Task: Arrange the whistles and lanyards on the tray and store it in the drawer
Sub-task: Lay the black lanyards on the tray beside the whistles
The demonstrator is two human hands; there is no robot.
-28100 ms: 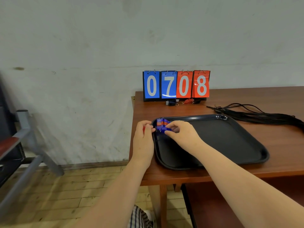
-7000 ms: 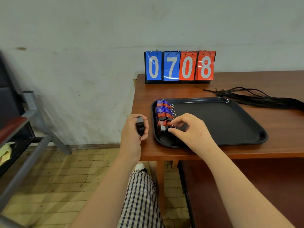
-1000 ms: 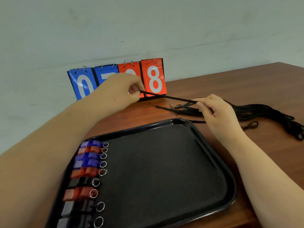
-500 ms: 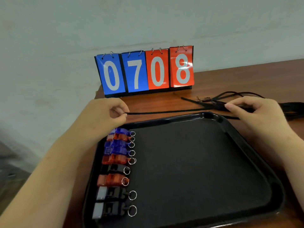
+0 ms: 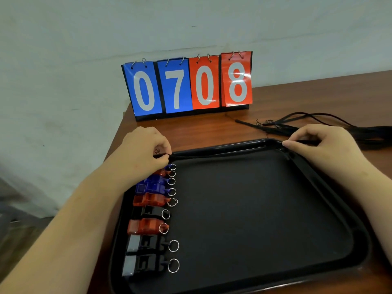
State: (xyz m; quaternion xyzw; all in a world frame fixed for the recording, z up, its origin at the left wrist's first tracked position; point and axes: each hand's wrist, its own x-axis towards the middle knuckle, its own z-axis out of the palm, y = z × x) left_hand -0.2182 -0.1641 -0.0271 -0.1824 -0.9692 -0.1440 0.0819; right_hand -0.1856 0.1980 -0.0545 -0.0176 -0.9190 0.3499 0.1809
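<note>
- The wooden table [image 5: 318, 96] stood against a pale wall, and everything else lay on it.
- The black tray [image 5: 254, 209] took up most of the near side of the table, with its far rim running between the two hands.
- A flip scoreboard [image 5: 188, 85] stood upright at the back of the table, well behind the tray. It read 0 7 on blue cards and 0 8 on red.
- The bundle of lanyards [image 5: 364, 132], all black, lay on the bare wood past the tray's far right corner, with loose ends trailing towards the scoreboard.
- The left hand [image 5: 144, 151] hung over the tray's far left corner. Its fingers were curled and its fingertips pinched one end of a single strand.
- The right hand [image 5: 324, 143] sat at the far right corner. Thumb and forefinger pinched the same strand, and the other fingers were curled in behind.
- The whistles [image 5: 150, 221] lay in one column down the tray's left side in blue, red and black. Their key rings pointed towards the middle, and the left hand partly hid the farthest ones.
- The single lanyard [image 5: 222, 153] was stretched from hand to hand just inside the far rim. Whether it touched the tray could not be told.
</note>
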